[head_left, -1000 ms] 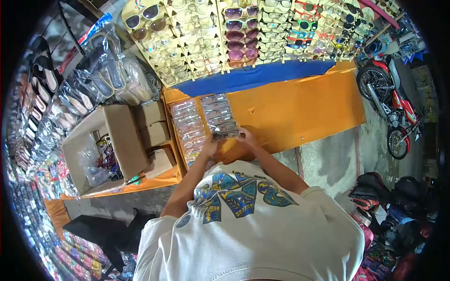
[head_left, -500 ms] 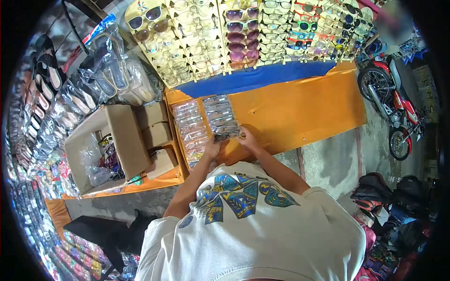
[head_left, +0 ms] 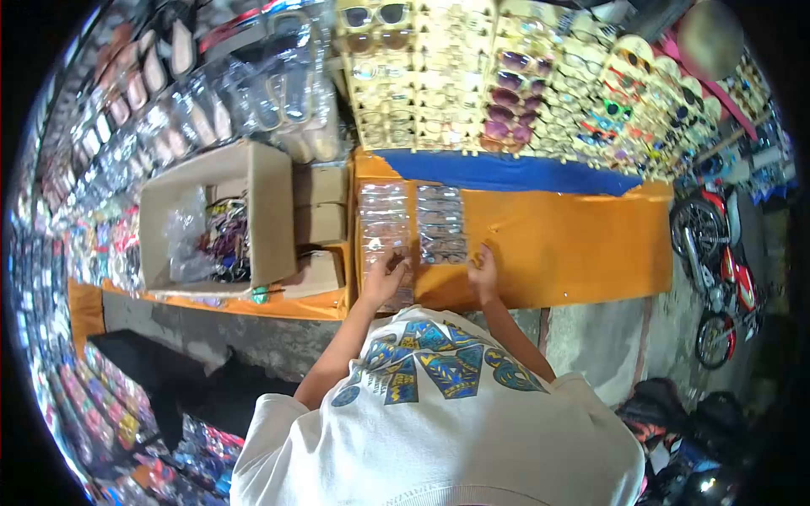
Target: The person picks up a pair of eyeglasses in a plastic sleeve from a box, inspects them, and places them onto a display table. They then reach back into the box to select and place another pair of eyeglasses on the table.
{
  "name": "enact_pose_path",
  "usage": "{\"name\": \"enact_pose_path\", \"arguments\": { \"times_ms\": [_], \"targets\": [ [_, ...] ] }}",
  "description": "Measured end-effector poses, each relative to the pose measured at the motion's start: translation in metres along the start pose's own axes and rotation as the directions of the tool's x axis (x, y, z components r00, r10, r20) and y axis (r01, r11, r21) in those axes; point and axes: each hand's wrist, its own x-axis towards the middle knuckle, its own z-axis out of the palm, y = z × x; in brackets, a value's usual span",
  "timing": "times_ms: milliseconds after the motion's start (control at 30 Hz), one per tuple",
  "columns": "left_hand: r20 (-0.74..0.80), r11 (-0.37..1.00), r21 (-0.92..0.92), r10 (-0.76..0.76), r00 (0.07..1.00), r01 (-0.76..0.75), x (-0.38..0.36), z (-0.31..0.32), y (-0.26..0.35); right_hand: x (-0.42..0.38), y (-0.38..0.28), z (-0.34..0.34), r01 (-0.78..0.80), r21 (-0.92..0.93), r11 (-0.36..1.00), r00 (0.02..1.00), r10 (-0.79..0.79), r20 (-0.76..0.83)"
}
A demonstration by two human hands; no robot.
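The orange-covered table (head_left: 574,240) is under both hands. From them, the eyeglass display (head_left: 456,80) stands at twelve o'clock, the cardboard box (head_left: 272,215) between nine and ten. The left hand (head_left: 386,280) is over the clear packets (head_left: 384,221), at their six o'clock; its grip I cannot tell. The right hand (head_left: 483,274) is half open, near the row of glasses (head_left: 441,223), at its five o'clock.

L. hand (head_left: 386,280): fingertips blurred; any item btwn them indistinct.
Clear packets (head_left: 384,218): partly hidden by L. hand; contents unclear.
Glasses column (head_left: 441,221): frame details too sm. to tell.
Carton (head_left: 270,215): floor mostly hidden by contents.
T-shirt (head_left: 456,430): cut off at bottom edge.
Round patch (head_left: 711,40): blurred, upper R.
Dark bags (head_left: 656,409): details lost nr. lower R. rim.
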Motion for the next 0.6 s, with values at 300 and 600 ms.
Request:
{"name": "enact_pose_path", "arguments": {
  "times_ms": [300,600],
  "targets": [
    [-0.141,0.922,-0.300,0.210,0.968,-0.244,-0.090,-0.181,0.065,0.003,-0.146,0.035,0.045,0.226,0.973,0.997,-0.059,0.053],
    [-0.535,0.933,0.297,0.339,0.774,-0.204,-0.105,-0.401,0.042,-0.035,-0.335,0.189,0.112,0.431,0.895,0.948,-0.226,0.223]
  ]
}}
